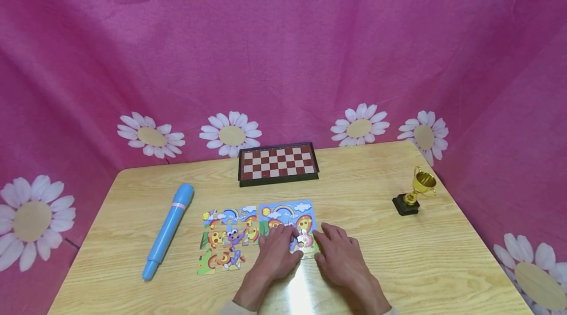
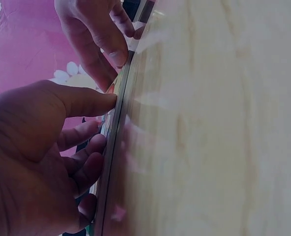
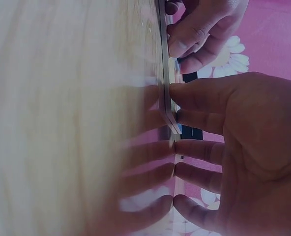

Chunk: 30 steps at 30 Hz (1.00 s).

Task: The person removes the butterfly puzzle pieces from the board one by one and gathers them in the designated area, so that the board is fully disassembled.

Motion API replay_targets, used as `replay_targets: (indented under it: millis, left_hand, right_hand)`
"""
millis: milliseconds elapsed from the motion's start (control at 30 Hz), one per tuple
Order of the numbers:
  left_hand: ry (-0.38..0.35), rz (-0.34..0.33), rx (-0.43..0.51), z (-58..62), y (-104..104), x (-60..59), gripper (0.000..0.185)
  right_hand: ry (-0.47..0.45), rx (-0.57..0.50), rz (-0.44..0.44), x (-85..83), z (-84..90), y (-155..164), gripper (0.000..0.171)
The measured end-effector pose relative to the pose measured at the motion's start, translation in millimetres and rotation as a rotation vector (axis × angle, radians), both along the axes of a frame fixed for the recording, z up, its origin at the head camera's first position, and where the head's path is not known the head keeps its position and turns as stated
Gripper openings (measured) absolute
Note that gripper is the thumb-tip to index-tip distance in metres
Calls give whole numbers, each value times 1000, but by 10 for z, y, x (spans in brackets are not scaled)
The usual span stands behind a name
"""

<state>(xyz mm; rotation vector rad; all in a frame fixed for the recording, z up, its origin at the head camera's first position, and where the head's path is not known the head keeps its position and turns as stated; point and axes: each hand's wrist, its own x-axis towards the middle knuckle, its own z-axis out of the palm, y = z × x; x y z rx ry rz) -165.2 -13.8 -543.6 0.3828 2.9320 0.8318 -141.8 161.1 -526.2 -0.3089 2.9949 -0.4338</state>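
Pressing down side by side, the left hand (image 1: pixel 276 251) and the right hand (image 1: pixel 338 256) lie flat on the near right part of the puzzle (image 1: pixel 257 234), fingers straight, so each grip is wide and holds nothing. From the left wrist, the thumb and fingertips (image 2: pixel 99 147) touch the thin edge of the puzzle (image 2: pixel 113 132); from the right wrist, the fingertips (image 3: pixel 185 147) rest against the same edge (image 3: pixel 166 93) on the bench (image 3: pixel 62 123).

Under the fingers sits the joined panel with the rainbow; just left of the left hand lie loose pieces, close together but with gaps between them. I judge the pieces light, thin and stiff like card, glossy enough to slide on the smooth bench (image 1: pixel 398 256). They look hard to lift flat; a piece is best pushed by its face or pinched at an edge.

Well left of the grips lies a blue tube (image 1: pixel 167 230). Beyond the puzzle, near the far edge, sits a checkerboard (image 1: pixel 278 163), and far right a small gold trophy (image 1: pixel 414 192) stands upright. Pink cloth (image 1: pixel 283 49) with daisies hangs behind.
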Motion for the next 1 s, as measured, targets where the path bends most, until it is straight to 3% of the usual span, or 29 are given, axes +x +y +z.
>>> replay_targets:
  millis: [433,633,1000]
  left_hand:
    - [67,32,170,13,23,17,16]
    - [58,44,222,28,0,19,13]
    - [34,71,219,83,-221,95,40]
  right_hand:
    - [29,5,-8,-3,-13,-2,45]
    - [40,-3,-6,-5,-16,-3,46]
    - [15,-10,-15,-1,-9,-10,46]
